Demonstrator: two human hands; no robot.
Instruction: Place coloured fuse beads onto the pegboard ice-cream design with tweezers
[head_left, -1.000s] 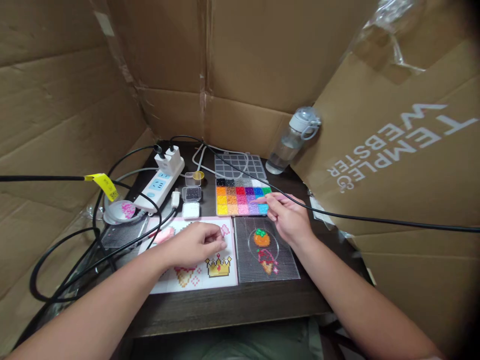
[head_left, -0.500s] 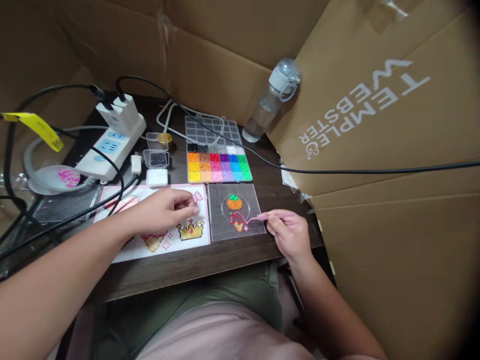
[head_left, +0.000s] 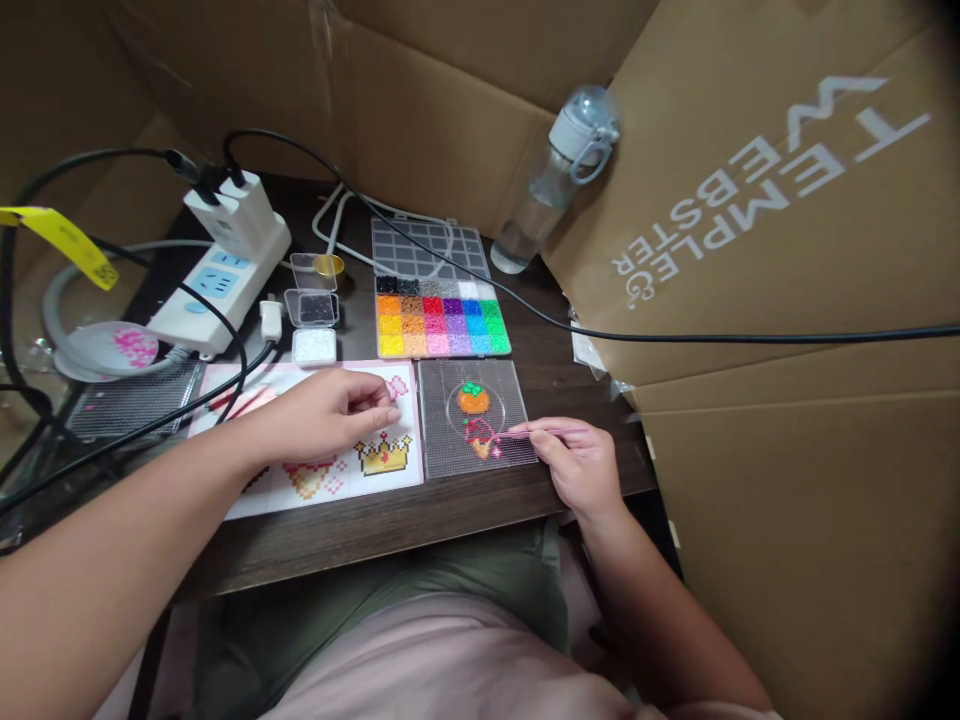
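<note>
Pink tweezers (head_left: 534,432) in R hand (head_left: 581,467), tip at square studded pegboard (head_left: 475,420).

Dark table (head_left: 465,515); pegboard (head_left: 450,455); bead tray (head_left: 441,315).

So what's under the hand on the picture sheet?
The left hand rests on the pattern sheet. A crown and a pink bow show beside it; whatever is drawn beneath the hand is covered.

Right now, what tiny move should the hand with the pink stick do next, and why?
Probably lower the tip of the pink tweezers onto the pegboard. The right hand pinches them, with the tip right beside the red and orange bead picture, while the left hand rests on the pattern sheet.
</note>
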